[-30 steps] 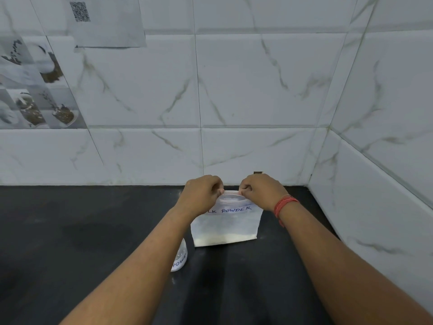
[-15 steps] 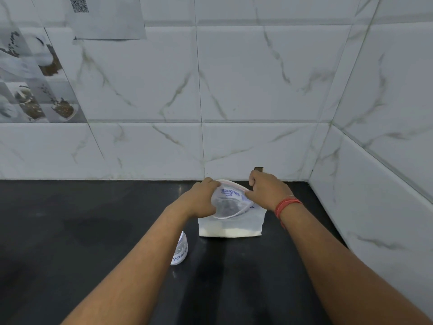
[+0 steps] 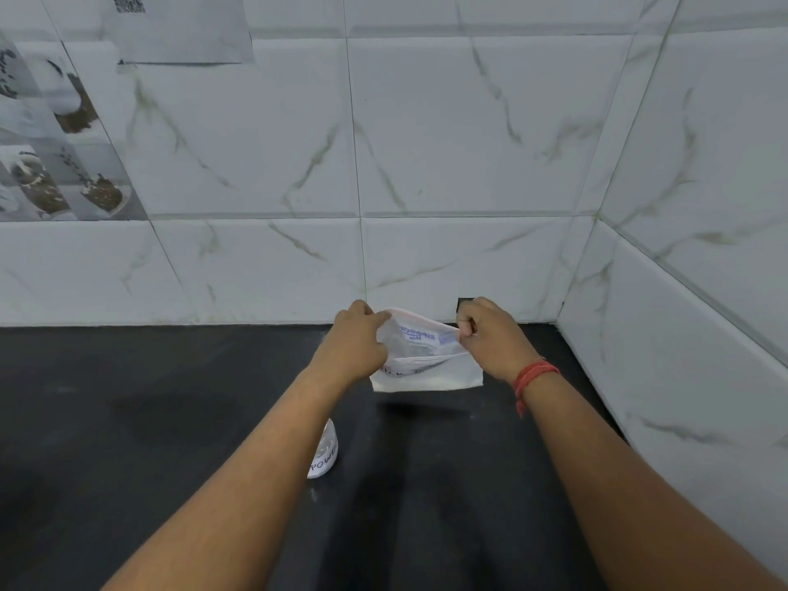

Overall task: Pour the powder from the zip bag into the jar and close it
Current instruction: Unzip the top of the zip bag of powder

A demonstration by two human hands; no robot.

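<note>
A clear zip bag [image 3: 426,368] with white powder in its lower part hangs just above the black counter [image 3: 128,420] near the back wall. Its mouth is pulled wide apart, with blue print showing on the inner face. My left hand [image 3: 354,341] grips the left side of the mouth. My right hand [image 3: 486,339], with a red thread on its wrist, pinches the right side. A small clear jar [image 3: 325,456] with a white label stands nearer to me, mostly hidden behind my left forearm. Whether the jar has a lid on cannot be seen.
White marble tiles form the back wall [image 3: 426,164] and the right wall [image 3: 703,292], meeting in a corner close to the bag. A paper sheet [image 3: 183,32] with a QR code and picture tiles [image 3: 51,155] hang at the upper left.
The bag's mouth, held shut at first, has been pulled apart by both hands. The bag has lifted off the counter, and my right hand moved right.
</note>
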